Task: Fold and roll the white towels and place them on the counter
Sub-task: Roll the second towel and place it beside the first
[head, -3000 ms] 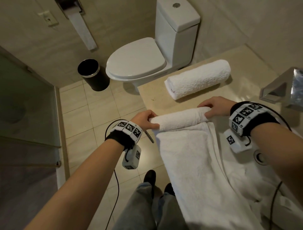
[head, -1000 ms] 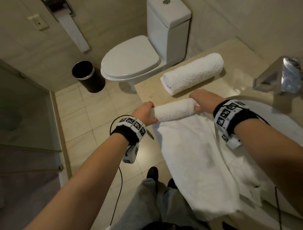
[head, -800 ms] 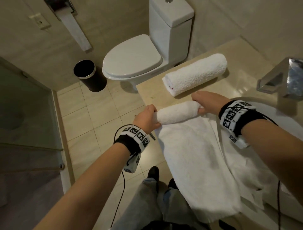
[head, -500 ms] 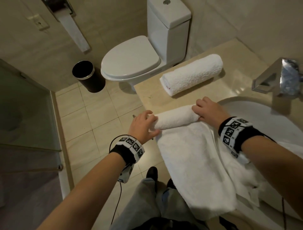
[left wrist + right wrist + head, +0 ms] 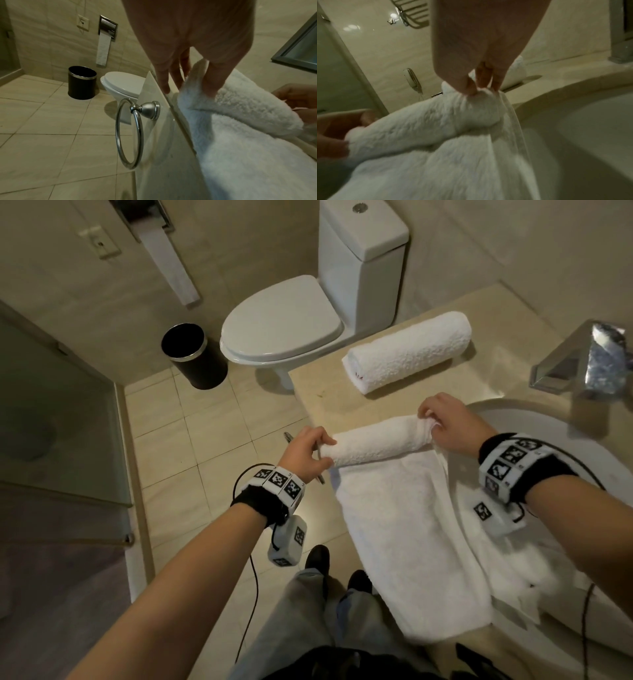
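Observation:
A white towel [image 5: 407,542] lies folded lengthwise over the counter's near corner, its far end wound into a roll [image 5: 376,441]. My left hand [image 5: 310,455] grips the roll's left end, fingers curled round it, as the left wrist view shows at the roll [image 5: 240,105]. My right hand [image 5: 442,422] pinches the roll's right end, fingertips bunched into the roll [image 5: 436,121]. The unrolled part hangs off the counter's front edge. A finished rolled towel [image 5: 407,350] lies farther back on the beige counter [image 5: 342,402].
A white sink basin [image 5: 548,440] is to the right with more white cloth in it, a chrome faucet [image 5: 582,361] behind. A towel ring [image 5: 130,134] hangs on the counter's left side. Toilet [image 5: 284,320] and black bin [image 5: 191,354] stand on the tiled floor.
The roll has been turned toward me and grown a little thicker. Both hands shifted from resting over the roll to gripping its two ends. The finished roll has not moved.

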Demonstrator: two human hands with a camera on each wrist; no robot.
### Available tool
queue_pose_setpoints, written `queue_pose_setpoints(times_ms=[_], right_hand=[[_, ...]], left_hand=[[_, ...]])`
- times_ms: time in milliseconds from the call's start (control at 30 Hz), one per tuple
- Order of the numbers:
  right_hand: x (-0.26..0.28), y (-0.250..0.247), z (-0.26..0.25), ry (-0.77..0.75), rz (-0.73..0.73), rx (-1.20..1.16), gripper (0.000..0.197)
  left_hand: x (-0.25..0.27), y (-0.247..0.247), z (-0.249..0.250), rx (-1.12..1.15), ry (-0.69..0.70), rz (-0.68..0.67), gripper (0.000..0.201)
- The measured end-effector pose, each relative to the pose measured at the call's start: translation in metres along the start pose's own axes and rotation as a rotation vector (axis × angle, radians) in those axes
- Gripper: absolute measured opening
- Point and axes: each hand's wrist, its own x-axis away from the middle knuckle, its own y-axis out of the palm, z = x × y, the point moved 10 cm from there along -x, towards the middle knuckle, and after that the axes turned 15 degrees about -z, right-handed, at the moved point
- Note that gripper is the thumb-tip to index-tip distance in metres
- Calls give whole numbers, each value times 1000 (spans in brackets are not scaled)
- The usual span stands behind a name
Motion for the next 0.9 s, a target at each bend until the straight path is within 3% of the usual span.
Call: queue_pose_setpoints(times_ms=[133,300,433,700,900], right_hand=[[-23,12,22,196,-358,156,60],[-20,18,20,215,-502,205,56],[-7,24,7,165,-443,126,37],[22,31,-13,-12,-179,322,34],[43,38,-29,-51,-39,536,62]], left_hand=[[-3,-2,3,-78,-30,-53,37],[-7,3,6,-186,-32,-119,65],[-7,12,6,-249,-12,-149,60],[12,25,21,-370,223,-67,56],[26,34,26,-600,251,-142,62]])
